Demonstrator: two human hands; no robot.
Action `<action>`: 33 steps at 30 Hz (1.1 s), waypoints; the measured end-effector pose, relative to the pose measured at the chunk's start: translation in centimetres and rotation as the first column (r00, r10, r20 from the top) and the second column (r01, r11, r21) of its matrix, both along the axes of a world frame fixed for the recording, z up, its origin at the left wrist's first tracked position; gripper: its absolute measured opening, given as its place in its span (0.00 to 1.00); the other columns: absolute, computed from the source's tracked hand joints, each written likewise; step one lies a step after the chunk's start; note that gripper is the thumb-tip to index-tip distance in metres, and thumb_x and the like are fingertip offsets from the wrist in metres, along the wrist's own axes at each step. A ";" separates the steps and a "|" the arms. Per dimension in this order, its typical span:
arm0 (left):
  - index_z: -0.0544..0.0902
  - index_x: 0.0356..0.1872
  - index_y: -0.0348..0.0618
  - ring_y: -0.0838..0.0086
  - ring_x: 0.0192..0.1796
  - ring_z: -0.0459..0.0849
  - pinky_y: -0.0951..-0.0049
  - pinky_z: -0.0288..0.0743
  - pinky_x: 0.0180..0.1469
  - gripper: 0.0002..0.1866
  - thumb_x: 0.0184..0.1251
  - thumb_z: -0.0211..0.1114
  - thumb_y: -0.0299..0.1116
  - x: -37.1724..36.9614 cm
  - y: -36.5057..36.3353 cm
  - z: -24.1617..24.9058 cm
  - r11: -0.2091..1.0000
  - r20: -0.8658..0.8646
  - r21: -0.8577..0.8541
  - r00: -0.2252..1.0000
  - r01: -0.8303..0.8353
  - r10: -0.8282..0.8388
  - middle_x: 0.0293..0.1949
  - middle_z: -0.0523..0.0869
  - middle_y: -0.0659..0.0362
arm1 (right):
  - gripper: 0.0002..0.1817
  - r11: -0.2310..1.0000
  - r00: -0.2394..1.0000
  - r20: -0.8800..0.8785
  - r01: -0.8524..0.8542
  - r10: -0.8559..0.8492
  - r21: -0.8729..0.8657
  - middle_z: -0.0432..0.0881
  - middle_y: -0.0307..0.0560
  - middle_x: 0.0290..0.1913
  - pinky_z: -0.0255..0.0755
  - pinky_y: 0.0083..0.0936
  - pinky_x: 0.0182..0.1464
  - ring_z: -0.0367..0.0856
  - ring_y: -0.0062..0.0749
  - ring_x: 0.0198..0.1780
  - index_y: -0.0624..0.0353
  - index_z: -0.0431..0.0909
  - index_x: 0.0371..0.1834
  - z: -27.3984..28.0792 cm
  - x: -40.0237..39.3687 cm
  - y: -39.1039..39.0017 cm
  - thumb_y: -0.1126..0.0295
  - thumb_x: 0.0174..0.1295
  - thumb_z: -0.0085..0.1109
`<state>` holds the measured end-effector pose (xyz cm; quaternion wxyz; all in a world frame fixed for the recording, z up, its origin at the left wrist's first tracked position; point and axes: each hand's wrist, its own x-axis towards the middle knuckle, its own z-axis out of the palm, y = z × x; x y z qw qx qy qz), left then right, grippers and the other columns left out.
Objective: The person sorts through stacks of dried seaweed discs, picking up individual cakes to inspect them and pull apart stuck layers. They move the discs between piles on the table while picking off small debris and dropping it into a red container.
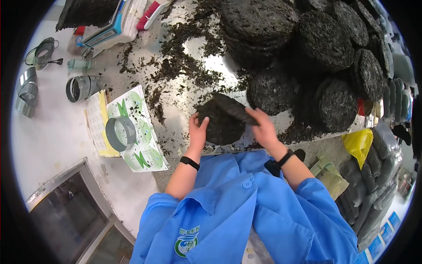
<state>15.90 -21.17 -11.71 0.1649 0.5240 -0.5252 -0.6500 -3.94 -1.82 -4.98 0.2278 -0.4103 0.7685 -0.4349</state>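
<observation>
A round dark cake of dried seaweed (223, 130) lies near the front edge of the table, straight ahead of me. At its left edge my left hand (197, 130) pinches the rim, thumb on top. My right hand (263, 130) grips the right end of a dark flat seaweed piece (233, 109), which is tilted up over the cake's upper right side. Whether that piece is a fold of the cake or a separate layer, I cannot tell. Fingers partly cover both edges. Loose seaweed crumbs (193, 77) are scattered beyond my hands.
Tall piles of round seaweed cakes (325, 42) fill the right and back right. On the left, a metal ring (121, 133) stands on a green and white printed sheet (143, 152). A red-bristled brush (150, 15) lies at the back; a yellow bag (358, 145) is at right.
</observation>
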 end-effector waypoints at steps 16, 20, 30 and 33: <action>0.76 0.59 0.35 0.66 0.53 0.85 0.71 0.79 0.56 0.18 0.81 0.58 0.41 1.6 -1.4 5.0 0.949 -0.202 0.314 0.973 -0.039 0.107 0.51 0.85 0.54 | 0.24 0.960 0.960 0.019 0.277 -0.278 0.039 0.86 0.54 0.57 0.76 0.32 0.64 0.83 0.48 0.61 0.60 0.78 0.62 1.8 1.5 0.4 0.76 0.60 0.68; 0.74 0.61 0.31 0.52 0.60 0.79 0.58 0.74 0.63 0.35 0.61 0.78 0.45 3.5 -0.1 1.5 0.761 0.619 -0.451 0.778 0.466 -0.110 0.57 0.80 0.44 | 0.25 0.741 0.738 0.312 0.658 -0.599 -0.135 0.81 0.61 0.58 0.73 0.35 0.65 0.80 0.51 0.60 0.68 0.76 0.60 1.2 -5.7 1.6 0.74 0.59 0.70; 0.73 0.60 0.30 0.52 0.54 0.82 0.57 0.76 0.58 0.41 0.48 0.85 0.40 3.6 0.0 -2.4 0.856 0.638 -0.183 0.721 0.483 -0.270 0.49 0.82 0.45 | 0.58 0.811 0.844 -0.221 -0.344 0.488 0.474 0.57 0.57 0.81 0.48 0.49 0.82 0.51 0.51 0.83 0.56 0.57 0.81 -5.5 9.3 -2.1 0.62 0.44 0.82; 0.72 0.60 0.31 0.60 0.49 0.84 0.65 0.78 0.53 0.34 0.58 0.80 0.37 4.4 -1.3 -2.6 0.952 0.477 -0.019 0.839 0.306 -0.260 0.44 0.83 0.50 | 0.61 0.807 0.873 -0.131 -0.366 0.470 0.463 0.54 0.57 0.81 0.45 0.51 0.82 0.49 0.52 0.83 0.59 0.54 0.81 -5.4 8.7 -2.9 0.62 0.43 0.82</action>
